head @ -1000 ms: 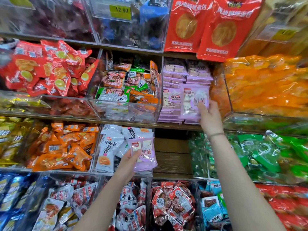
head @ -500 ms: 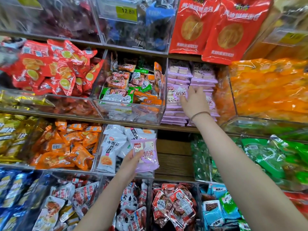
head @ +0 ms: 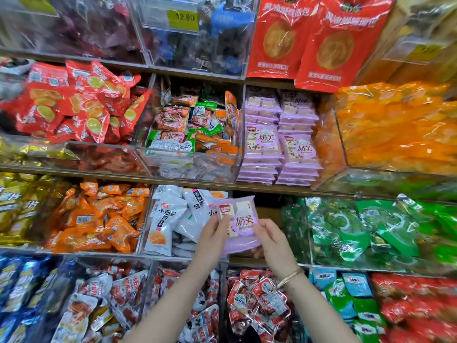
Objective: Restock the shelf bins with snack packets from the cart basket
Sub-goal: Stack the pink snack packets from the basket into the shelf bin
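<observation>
- Your right hand point(head: 269, 240) has dropped from the purple stack point(head: 279, 147) to the purple packet point(head: 243, 222).
- Your left hand point(head: 214, 233) pinches its left edge and the right its lower right edge, fingers curled behind.
- The packet is at the middle shelf, below its bin. Likely the last one is shelved and this one goes next.

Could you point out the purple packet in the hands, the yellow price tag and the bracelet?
purple packet point(head: 243, 221), head view, on its round label
yellow price tag point(head: 183, 18), head view, on the printed number
bracelet point(head: 289, 277), head view, on the band over the wrist
</observation>
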`<state>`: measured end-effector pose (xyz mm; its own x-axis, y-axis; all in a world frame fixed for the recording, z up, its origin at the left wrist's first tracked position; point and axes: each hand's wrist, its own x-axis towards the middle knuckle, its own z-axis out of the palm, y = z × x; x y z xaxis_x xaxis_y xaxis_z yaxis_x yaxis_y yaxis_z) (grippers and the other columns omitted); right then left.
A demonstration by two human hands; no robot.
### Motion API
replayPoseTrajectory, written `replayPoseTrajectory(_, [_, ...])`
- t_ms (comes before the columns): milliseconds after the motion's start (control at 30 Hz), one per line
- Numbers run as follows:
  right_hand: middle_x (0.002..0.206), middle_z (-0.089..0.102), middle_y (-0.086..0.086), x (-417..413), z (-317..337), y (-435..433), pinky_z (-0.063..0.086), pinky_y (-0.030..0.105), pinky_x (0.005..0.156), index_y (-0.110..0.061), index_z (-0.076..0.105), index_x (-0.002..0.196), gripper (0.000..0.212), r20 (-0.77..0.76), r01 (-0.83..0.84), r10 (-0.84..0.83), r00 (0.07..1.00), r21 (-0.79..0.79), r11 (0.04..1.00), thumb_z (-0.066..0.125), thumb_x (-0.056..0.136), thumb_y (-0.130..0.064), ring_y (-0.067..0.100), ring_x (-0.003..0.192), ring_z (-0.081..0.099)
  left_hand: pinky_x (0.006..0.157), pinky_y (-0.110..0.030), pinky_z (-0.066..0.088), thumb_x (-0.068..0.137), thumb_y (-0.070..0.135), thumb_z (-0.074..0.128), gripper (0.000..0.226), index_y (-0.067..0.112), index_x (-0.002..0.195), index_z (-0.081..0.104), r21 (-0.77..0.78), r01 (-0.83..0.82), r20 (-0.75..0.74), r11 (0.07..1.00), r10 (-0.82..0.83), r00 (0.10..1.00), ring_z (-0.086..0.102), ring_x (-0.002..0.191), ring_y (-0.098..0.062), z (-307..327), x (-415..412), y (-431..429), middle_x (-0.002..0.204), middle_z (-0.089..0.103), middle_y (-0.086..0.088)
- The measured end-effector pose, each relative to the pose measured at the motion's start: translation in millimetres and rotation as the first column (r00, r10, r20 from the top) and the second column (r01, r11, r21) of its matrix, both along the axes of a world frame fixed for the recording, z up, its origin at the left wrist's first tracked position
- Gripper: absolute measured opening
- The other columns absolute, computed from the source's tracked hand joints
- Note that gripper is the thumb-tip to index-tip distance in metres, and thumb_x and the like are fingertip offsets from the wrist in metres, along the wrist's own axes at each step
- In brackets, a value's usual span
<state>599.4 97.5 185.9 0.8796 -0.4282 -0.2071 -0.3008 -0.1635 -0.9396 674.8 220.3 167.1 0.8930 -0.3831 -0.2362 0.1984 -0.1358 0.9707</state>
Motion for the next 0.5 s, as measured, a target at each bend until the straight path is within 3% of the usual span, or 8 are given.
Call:
replayPoseTrajectory(67, [0.071, 0.06, 0.0, -6.7, 6.0, -11.6, 0.043, 0.022, 0.047, -0.015, 0.058, 0.089, 0.017, 0.04, 0.104, -0.105, 0.994, 0.024, 0.994, 0.044, 0.098, -0.022, 0.007, 0.047, 0.049, 0.072, -0.025, 0.047, 0.098, 0.048, 0.035, 0.038, 0.021, 0.103, 0.06, 0.187, 0.071, 0.358, 0.98, -0.135, 0.924, 0.06, 0.09, -0.013, -14.7, 0.7, 10.2, 0.097, 0.067, 0.004])
replayPoseTrajectory(133, [0.066, 0.058, 0.001, -14.6, 14.2, -28.4, 0.041, 0.025, 0.048, -0.015, 0.058, 0.087, 0.019, 0.087, 0.215, -0.218, 0.972, 0.04, 0.976, 0.044, 0.098, -0.022, 0.008, 0.047, 0.048, 0.085, -0.033, 0.044, 0.095, 0.046, 0.035, 0.043, 0.016, 0.113, 0.06, 0.527, -0.027, 0.653, 0.849, -0.385, 0.653, 0.056, 0.102, -0.016, -39.5, 5.4, 23.1, 0.112, 0.063, 0.001])
replayPoseTrajectory(167, [0.063, 0.057, 0.002, -17.5, 19.5, -38.1, 0.04, 0.024, 0.047, -0.015, 0.058, 0.085, 0.02, 0.116, 0.266, -0.269, 0.956, 0.039, 0.963, 0.044, 0.098, -0.023, 0.008, 0.045, 0.047, 0.091, -0.036, 0.042, 0.094, 0.045, 0.036, 0.044, 0.015, 0.114, 0.061, 0.63, -0.099, 0.687, 0.77, -0.494, 0.532, 0.055, 0.109, -0.017, -49.8, 5.8, 27.5, 0.118, 0.062, 0.0])
replayPoseTrajectory(200, [0.06, 0.054, 0.002, -19.2, 25.3, -47.9, 0.04, 0.021, 0.045, -0.015, 0.058, 0.084, 0.02, 0.145, 0.316, -0.318, 0.937, 0.035, 0.948, 0.045, 0.097, -0.023, 0.008, 0.043, 0.046, 0.096, -0.038, 0.041, 0.093, 0.044, 0.037, 0.045, 0.015, 0.115, 0.062, 0.703, -0.138, 0.667, 0.697, -0.58, 0.468, 0.055, 0.114, -0.018, -57.1, 5.2, 30.0, 0.123, 0.061, -0.001])
replayPoseTrajectory(267, [0.058, 0.053, 0.001, -17.2, 39.3, -65.1, 0.038, 0.017, 0.04, -0.017, 0.058, 0.083, 0.02, 0.186, 0.409, -0.409, 0.893, 0.037, 0.912, 0.045, 0.097, -0.022, 0.006, 0.039, 0.044, 0.103, -0.041, 0.039, 0.091, 0.044, 0.036, 0.049, 0.014, 0.117, 0.065, 0.779, -0.188, 0.615, 0.598, -0.673, 0.411, 0.056, 0.119, -0.02, -68.3, 2.8, 32.2, 0.129, 0.06, -0.003])
replayPoseTrajectory(400, [0.061, 0.054, 0.001, 7.1, 60.7, -91.2, 0.039, 0.018, 0.042, -0.015, 0.06, 0.089, 0.02, 0.212, 0.459, -0.468, 0.858, 0.091, 0.884, 0.045, 0.098, -0.025, 0.004, 0.04, 0.045, 0.105, -0.042, 0.032, 0.087, 0.042, 0.038, 0.052, 0.011, 0.116, 0.067, 0.797, -0.237, 0.602, 0.555, -0.701, 0.383, 0.057, 0.119, -0.023, -76.7, 6.2, 30.8, 0.129, 0.061, -0.006])
replayPoseTrajectory(500, [0.064, 0.056, 0.001, 38.5, 69.6, -101.5, 0.04, 0.021, 0.044, -0.017, 0.06, 0.087, 0.018, 0.169, 0.502, -0.55, 0.818, 0.257, 0.826, 0.05, 0.095, -0.03, 0.007, 0.041, 0.045, 0.105, -0.042, 0.032, 0.088, 0.042, 0.037, 0.052, 0.011, 0.117, 0.066, 0.807, -0.222, 0.588, 0.548, -0.705, 0.398, 0.057, 0.12, -0.023, -77.0, 5.1, 30.4, 0.13, 0.061, -0.007])
